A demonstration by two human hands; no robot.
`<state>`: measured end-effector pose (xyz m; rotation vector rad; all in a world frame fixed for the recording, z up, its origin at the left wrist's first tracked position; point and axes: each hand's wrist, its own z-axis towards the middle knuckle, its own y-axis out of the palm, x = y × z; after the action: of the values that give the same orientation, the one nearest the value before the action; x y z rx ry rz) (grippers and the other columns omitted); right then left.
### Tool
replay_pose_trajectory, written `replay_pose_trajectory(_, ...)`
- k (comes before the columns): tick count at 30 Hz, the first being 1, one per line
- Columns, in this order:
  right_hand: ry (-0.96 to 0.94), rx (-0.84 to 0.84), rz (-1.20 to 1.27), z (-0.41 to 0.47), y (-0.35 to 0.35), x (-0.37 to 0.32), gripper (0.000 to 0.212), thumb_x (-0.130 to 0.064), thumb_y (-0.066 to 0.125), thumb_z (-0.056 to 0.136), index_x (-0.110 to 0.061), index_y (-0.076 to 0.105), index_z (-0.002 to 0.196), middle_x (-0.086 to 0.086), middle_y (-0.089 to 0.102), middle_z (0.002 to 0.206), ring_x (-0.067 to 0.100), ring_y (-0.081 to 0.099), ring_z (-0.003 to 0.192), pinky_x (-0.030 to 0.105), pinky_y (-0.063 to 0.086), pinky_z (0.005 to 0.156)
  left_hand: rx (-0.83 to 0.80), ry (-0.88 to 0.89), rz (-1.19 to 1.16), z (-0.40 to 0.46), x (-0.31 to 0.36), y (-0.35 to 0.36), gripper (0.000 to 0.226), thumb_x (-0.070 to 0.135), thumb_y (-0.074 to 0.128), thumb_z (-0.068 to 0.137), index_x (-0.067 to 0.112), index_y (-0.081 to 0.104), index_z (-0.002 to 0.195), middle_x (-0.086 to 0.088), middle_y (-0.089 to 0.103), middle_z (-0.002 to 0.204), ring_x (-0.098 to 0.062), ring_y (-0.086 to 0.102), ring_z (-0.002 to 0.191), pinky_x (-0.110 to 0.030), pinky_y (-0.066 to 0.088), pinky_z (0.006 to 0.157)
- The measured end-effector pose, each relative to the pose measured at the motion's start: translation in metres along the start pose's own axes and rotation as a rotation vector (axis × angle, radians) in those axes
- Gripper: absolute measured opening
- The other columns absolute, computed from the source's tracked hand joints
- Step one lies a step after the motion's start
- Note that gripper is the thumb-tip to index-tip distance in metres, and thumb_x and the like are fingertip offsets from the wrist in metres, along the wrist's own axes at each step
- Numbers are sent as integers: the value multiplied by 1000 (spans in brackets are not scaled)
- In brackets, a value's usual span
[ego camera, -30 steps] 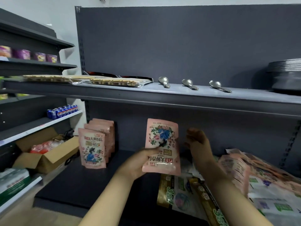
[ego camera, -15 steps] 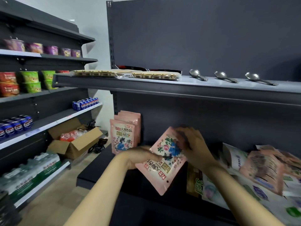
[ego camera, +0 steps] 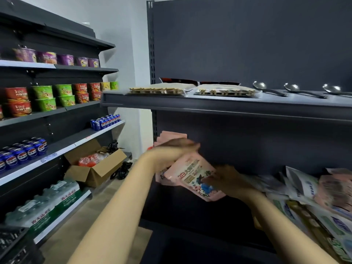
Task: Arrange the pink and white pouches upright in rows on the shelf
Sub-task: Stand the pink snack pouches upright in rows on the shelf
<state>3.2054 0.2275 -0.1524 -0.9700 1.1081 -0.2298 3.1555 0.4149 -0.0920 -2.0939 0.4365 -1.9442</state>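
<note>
A pink pouch (ego camera: 192, 175) with a flower print is tilted in mid-air in front of the dark lower shelf (ego camera: 190, 210). My left hand (ego camera: 175, 149) lies blurred over its upper left edge. My right hand (ego camera: 226, 181) holds its lower right side. Behind my left hand a row of upright pink pouches (ego camera: 172, 135) stands at the shelf's left end, mostly hidden. A loose heap of pink and white pouches (ego camera: 323, 189) lies at the right.
The upper shelf (ego camera: 228, 105) carries flat packs (ego camera: 158, 89) and spoons (ego camera: 266, 88). Left shelving holds noodle cups (ego camera: 62, 94), blue cans (ego camera: 105, 121) and bottled water packs (ego camera: 43, 204). An open cardboard box (ego camera: 95, 164) sits on the floor.
The pouch has been turned from upside down toward upright and moved left toward the standing row. My left hand shifted to its top, my right hand to its lower side. The view swung left.
</note>
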Motion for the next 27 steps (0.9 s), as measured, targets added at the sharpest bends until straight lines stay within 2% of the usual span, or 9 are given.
replay_pose_trajectory(1, 34, 12, 129, 0, 6, 2, 26, -30, 66, 84, -15, 69, 106, 1, 72, 104, 12, 66, 96, 34, 52, 91, 26, 19, -215, -1, -6, -10, 52, 45, 65, 82, 22, 53, 127, 1, 63, 116, -13, 59, 102, -28, 45, 90)
replay_pose_trajectory(2, 68, 37, 256, 1, 14, 3, 20, -28, 67, 84, -18, 70, 101, -1, 74, 98, 9, 68, 90, 32, 54, 87, 42, 46, -291, -4, -12, -19, 46, 39, 65, 84, 21, 52, 125, -2, 63, 117, -15, 58, 103, -27, 45, 87)
replay_pose_trajectory(4, 134, 99, 534, 3, 30, 2, 17, -21, 67, 84, -17, 71, 100, -2, 75, 91, 8, 71, 82, 24, 57, 73, 74, 50, -194, -9, -27, -31, 34, 37, 67, 81, 30, 54, 111, 0, 62, 118, -16, 57, 109, -29, 45, 90)
replay_pose_trajectory(7, 174, 146, 852, 7, 50, -5, 19, -12, 66, 85, -9, 69, 103, 6, 76, 90, 17, 73, 80, 23, 56, 62, 48, 10, -135, -18, -52, -41, 36, 35, 73, 74, 33, 56, 106, 5, 63, 114, -13, 58, 110, -34, 45, 98)
replay_pose_trajectory(12, 174, 109, 1039, 19, 78, -20, 26, -14, 64, 86, -7, 66, 110, 13, 73, 103, 28, 70, 96, 42, 53, 88, -27, -54, 38, -18, -82, -36, 35, 20, 64, 85, 23, 56, 119, 4, 63, 117, -13, 59, 108, -33, 49, 95)
replay_pose_trajectory(16, 124, 136, 930, 26, 99, -33, 23, -17, 61, 89, -12, 65, 111, 7, 74, 103, 22, 71, 95, 36, 55, 84, -29, -70, 187, -11, -105, -33, 56, 10, 51, 78, 25, 45, 132, 1, 56, 132, -17, 52, 120, -43, 44, 103)
replay_pose_trajectory(19, 93, 152, 722, 32, 114, -40, 21, -22, 57, 92, -19, 61, 112, 0, 73, 102, 11, 70, 91, 23, 56, 73, 36, -49, 228, -10, -117, -34, 44, 13, 46, 87, 22, 49, 130, 1, 56, 132, -16, 52, 119, -38, 43, 104)
replay_pose_trajectory(23, 105, 175, 540, 43, 130, -42, 26, -31, 56, 92, -22, 57, 117, -2, 70, 108, 13, 67, 98, 38, 53, 92, 151, -33, 244, -10, -126, -37, 30, 16, 41, 93, 15, 58, 118, -4, 63, 121, -19, 57, 110, -28, 46, 90)
replay_pose_trajectory(27, 126, 281, 150, 57, 139, -38, 39, -47, 51, 89, -26, 53, 121, -3, 67, 113, 20, 63, 103, 41, 53, 87, 285, -18, 322, -4, -138, -39, 28, 13, 40, 92, 7, 61, 108, -10, 65, 116, -25, 60, 105, -30, 49, 84)
